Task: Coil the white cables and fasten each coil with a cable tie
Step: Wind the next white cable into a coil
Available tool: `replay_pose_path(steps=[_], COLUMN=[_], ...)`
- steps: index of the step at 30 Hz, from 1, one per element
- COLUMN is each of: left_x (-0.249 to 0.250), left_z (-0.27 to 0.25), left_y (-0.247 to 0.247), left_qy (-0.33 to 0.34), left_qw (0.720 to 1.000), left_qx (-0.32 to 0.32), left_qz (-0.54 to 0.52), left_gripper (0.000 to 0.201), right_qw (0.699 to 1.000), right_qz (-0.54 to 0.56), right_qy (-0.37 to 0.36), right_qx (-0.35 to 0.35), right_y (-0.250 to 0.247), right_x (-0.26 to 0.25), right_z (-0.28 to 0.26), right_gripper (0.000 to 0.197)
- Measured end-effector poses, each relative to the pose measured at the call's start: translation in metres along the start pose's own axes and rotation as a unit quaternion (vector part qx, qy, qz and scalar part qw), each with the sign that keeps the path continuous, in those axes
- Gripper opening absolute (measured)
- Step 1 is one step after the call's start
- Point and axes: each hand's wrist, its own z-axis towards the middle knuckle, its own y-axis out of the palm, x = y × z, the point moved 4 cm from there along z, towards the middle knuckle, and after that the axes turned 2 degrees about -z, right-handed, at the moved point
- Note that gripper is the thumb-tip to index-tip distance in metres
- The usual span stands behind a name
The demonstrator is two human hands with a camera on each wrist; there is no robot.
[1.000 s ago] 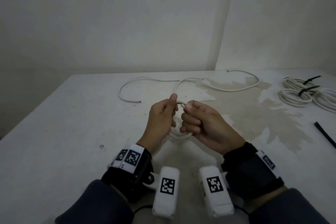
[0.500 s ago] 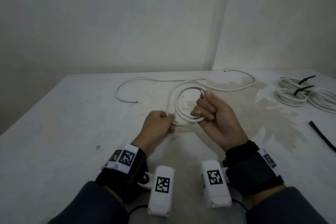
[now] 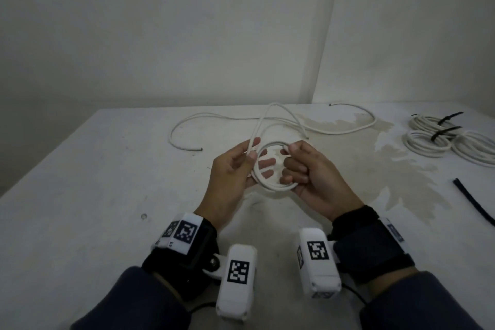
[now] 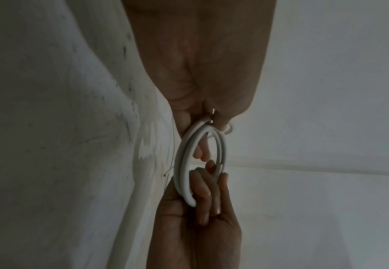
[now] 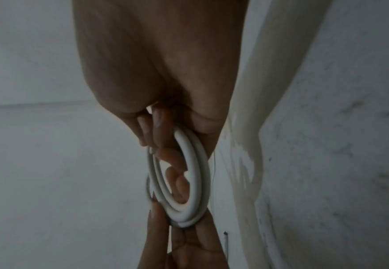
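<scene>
Wrists: you wear black straps with white camera boxes (image 3: 237, 276) carrying black-and-white square markers, nearest to you at the bottom of the head view.
Left hand: your left hand (image 3: 230, 171) is raised above the table (image 3: 80, 182), thumb and forefinger pinching the cable where it enters the coil, the other fingers spread fairly straight behind the loops.
Right hand: your right hand (image 3: 313, 177) has its fingers curled round the right side of the coil, thumb and forefinger pinching the top of the loop.
Coil: the white cable coil (image 3: 270, 185) hangs between your two hands, clear of the table; the wrist views show a few loops lying side by side (image 5: 188, 182), held upright (image 4: 188, 163).
Loose cable: from your left fingers the rest of the cable (image 3: 270, 112) rises in an arch and runs away over the table; a further length curves off to the left and ends in a free tip.
Stain: a brownish patch (image 3: 388, 163) covers the table to your right, beyond your right hand.
Loose tie: a black cable tie (image 3: 471, 201) lies flat at the right edge, well apart from your hands.
Finished coils: three white coils (image 3: 428, 139) lie at the far right, touching one another; two carry black ties.
</scene>
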Motion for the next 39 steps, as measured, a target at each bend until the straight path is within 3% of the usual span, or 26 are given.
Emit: replay_pose_path(steps=[10,19,22,27,33,39], left_x=[-0.001,0.005,0.006,0.010,0.009,0.010], left_z=[0.002,0.002,0.002,0.000,-0.002,-0.002], left_y=[0.011,-0.002,0.002,0.008,0.005,0.004], left_qy=[-0.093,-0.109,-0.098,-0.083,-0.055,-0.014], left_qw=[0.987,0.993,0.993,0.992,0.988,0.978], left_qx=[-0.021,-0.047,-0.072,-0.086,-0.093,-0.114], left_qz=[-0.126,0.006,0.002,0.030,0.109,0.176], left_gripper=[0.027,0.033,0.034,0.037,0.034,0.028], right_qw=[0.997,0.987,0.991,0.989,0.983,0.978], right_qz=[-0.054,-0.125,-0.117,-0.114,-0.165,-0.188], right_qy=[0.003,0.036,0.035,0.045,0.046,0.019], right_qx=[-0.050,-0.090,-0.061,-0.081,-0.066,-0.092], right_y=[0.002,0.012,0.012,0.011,0.013,0.012], right_x=[0.002,0.001,0.001,0.001,0.003,0.001], right_z=[-0.001,-0.009,-0.008,-0.009,-0.008,-0.010], right_gripper=[0.023,0.023,0.005,0.040,0.008,0.017])
